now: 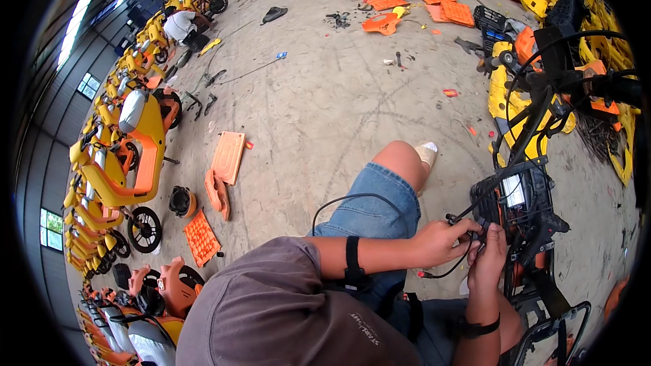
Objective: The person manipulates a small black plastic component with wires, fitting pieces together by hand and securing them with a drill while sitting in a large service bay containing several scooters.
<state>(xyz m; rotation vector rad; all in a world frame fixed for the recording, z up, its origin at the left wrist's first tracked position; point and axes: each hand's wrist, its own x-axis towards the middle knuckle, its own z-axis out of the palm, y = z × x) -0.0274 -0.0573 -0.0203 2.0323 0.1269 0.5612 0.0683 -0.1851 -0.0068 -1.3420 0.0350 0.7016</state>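
Observation:
My left hand [442,240] and my right hand [487,261] meet at the side of a stripped scooter frame [546,257]. Thumb and fingers of both are pinched on a black cable [468,252], whose joint or connector is partly hidden by the fingertips. From beneath the hands hangs a lead that ends in a red-tipped plug [423,274]. Another thin black cable [346,197] loops over my left thigh. Just beyond my hands, a black box with a white label [513,190] sits in the frame, with wires running over it.
Bare handlebars with dangling cables [553,81] rise at right, before piled yellow panels [603,47]. Orange panels [228,157] lie on the concrete floor at left. Rows of yellow scooters [129,156] line the left side, where another person [181,26] crouches far off.

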